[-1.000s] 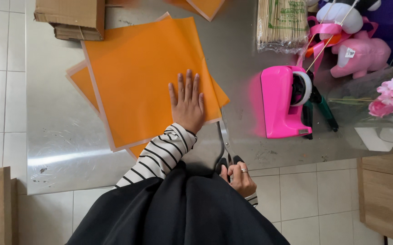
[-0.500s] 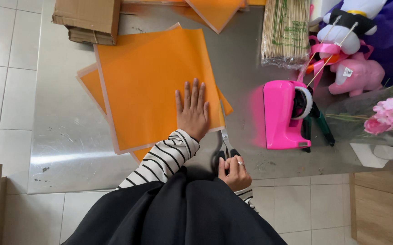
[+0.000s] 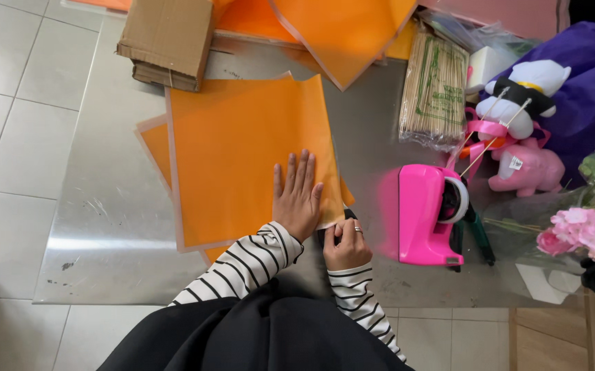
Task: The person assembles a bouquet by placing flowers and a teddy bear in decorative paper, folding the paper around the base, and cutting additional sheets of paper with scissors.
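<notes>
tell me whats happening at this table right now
A person in a striped top presses the left hand flat on a large orange sheet lying on a metal table. The right hand grips scissors at the sheet's near right corner; the blades are mostly hidden. A pink tape dispenser, a bundle of sticks and plush toys sit to the right.

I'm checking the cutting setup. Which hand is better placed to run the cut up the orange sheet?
Probably the right hand: it grips the scissors at the orange sheet's near edge, while the left hand lies flat on it.
</notes>
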